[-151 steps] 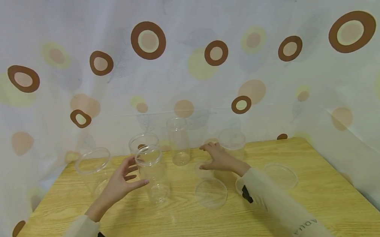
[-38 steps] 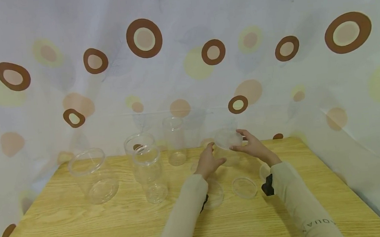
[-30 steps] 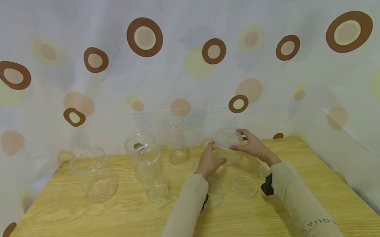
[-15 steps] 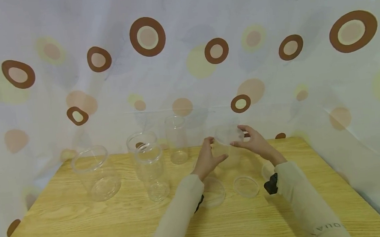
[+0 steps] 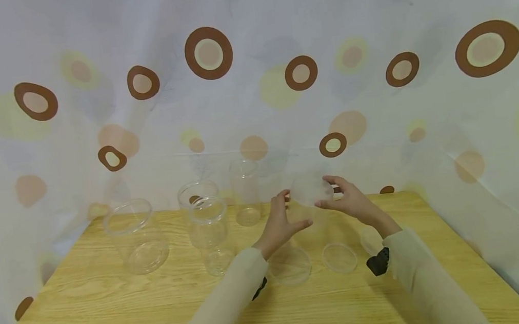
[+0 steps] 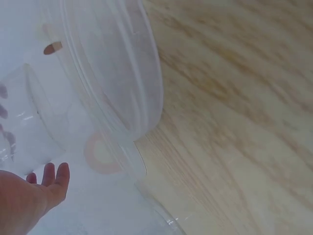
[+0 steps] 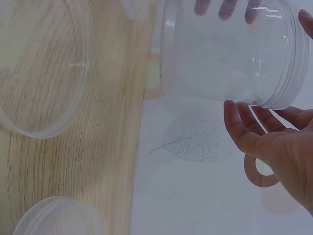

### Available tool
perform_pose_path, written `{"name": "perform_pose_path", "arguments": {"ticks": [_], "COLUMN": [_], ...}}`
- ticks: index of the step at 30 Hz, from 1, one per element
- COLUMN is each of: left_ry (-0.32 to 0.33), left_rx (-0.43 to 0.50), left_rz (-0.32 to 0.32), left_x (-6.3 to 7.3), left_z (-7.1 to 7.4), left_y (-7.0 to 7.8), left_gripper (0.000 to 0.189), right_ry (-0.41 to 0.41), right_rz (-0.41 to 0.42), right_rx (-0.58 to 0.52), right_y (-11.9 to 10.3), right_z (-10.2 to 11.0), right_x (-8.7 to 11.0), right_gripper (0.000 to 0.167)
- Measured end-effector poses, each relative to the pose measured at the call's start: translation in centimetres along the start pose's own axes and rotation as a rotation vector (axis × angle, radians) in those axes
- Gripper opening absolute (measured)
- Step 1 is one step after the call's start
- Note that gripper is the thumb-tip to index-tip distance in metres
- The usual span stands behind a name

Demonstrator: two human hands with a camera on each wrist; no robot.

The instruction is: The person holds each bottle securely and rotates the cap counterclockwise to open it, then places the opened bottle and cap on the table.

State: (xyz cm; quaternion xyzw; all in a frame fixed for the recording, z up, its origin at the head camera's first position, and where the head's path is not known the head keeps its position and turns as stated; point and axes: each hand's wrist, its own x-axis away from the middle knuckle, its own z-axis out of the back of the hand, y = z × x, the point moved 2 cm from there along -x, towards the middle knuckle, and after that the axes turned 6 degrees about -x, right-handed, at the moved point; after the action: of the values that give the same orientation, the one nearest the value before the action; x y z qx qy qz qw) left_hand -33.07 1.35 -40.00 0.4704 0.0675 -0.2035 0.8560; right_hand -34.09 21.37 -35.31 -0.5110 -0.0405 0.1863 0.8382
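A clear plastic jar (image 5: 314, 218) with a frosted round lid (image 5: 306, 191) on top is between both hands at the back right; whether its base touches the table is unclear. My right hand (image 5: 353, 202) grips the lid's edge, thumb in front and fingers at the far side. Lower down, my left hand (image 5: 280, 224) holds the jar's left side, fingers behind and thumb in front. In the right wrist view the right hand (image 7: 274, 142) holds the lid end of the jar (image 7: 210, 54), and other fingers show through the plastic. The left hand (image 6: 34, 196) touches the jar (image 6: 32, 120) in the left wrist view.
Clear lids (image 5: 289, 266) (image 5: 339, 258) lie on the wooden table (image 5: 115, 318), with another lid (image 5: 369, 240) partly behind the right sleeve. Uncovered clear jars stand leftward: a wide jar (image 5: 134, 237), two close together, and a slim one (image 5: 246, 194). A patterned sheet (image 5: 255, 111) hangs behind.
Since five seconds ago, my left hand has left the jars on the left and come to this jar; my right hand has moved rightward onto its lid. Over the last second both hands have shifted only slightly.
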Motion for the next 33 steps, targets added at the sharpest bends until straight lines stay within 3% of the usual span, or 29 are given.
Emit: {"name": "perform_pose_path", "arguments": {"ticks": [7, 13, 20, 28, 33], "left_ry": [-0.022, -0.024, -0.073, -0.055, -0.083], "left_rx": [0.02, 0.086, 0.168, 0.176, 0.203], "left_rz": [0.031, 0.027, 0.05, 0.002, -0.009], "left_x": [1.7, 3.2, 4.3, 5.2, 5.8], "left_z": [0.8, 1.9, 2.8, 3.6, 4.2], "left_y": [0.0, 0.1, -0.5, -0.7, -0.7], "left_gripper": [0.096, 0.093, 0.098, 0.1, 0.095], "right_ry": [-0.056, -0.091, -0.112, -0.1, -0.112], "right_rz": [0.015, 0.023, 0.073, 0.163, 0.19], "right_rx": [-0.009, -0.056, -0.052, 0.026, 0.035], "right_y": [-0.8, -1.5, -2.8, -4.1, -4.2], "right_z": [-1.0, -2.0, -3.4, -4.6, -5.0], "right_x": [1.0, 1.7, 2.4, 2.9, 2.7], "right_gripper": [0.08, 0.076, 0.076, 0.075, 0.075]}}
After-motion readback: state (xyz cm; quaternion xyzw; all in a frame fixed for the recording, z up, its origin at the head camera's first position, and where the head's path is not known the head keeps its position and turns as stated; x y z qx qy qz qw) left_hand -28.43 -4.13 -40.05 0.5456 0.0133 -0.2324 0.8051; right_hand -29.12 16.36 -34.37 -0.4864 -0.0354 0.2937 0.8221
